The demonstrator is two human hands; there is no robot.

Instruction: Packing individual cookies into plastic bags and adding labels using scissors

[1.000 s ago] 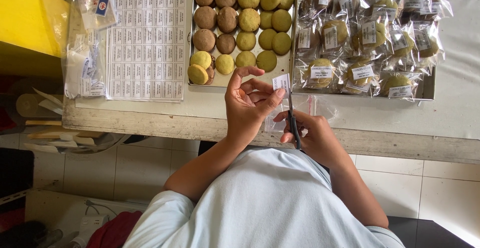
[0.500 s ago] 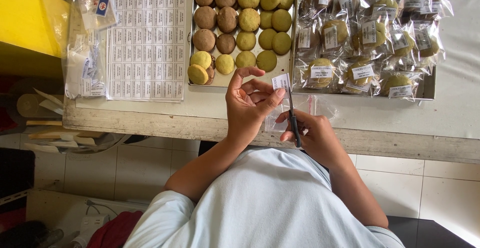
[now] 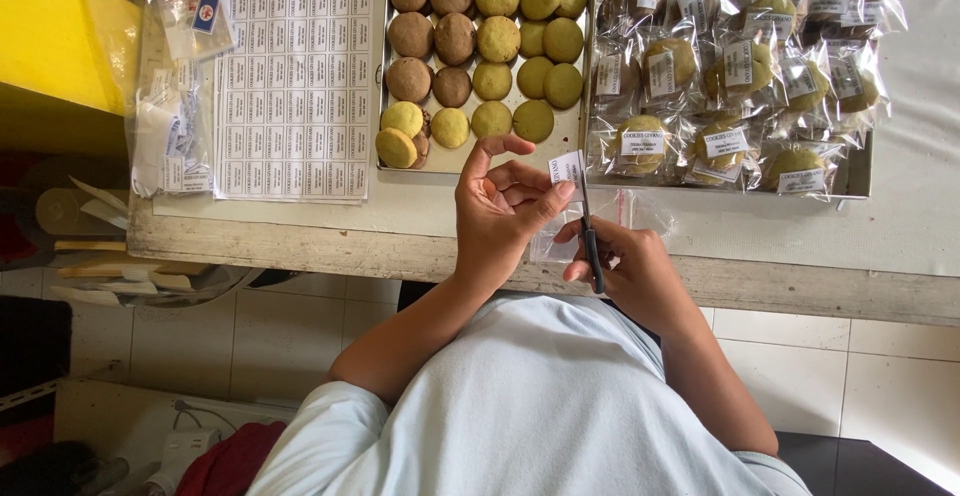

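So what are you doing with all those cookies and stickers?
A person's left hand pinches a small white paper label, while the right hand holds a thin dark-handled tool against it, over a clear plastic bag. Ahead, a metal tray holds bare brown and green cookies; beside it lie bagged, labelled cookies and a white label sheet.

My left hand (image 3: pixel 500 211) pinches a small white printed label (image 3: pixel 566 168), upright, just below the tray of bare cookies (image 3: pixel 470 161). My right hand (image 3: pixel 625 266) grips slim dark tweezers (image 3: pixel 590 241), tip touching the label.
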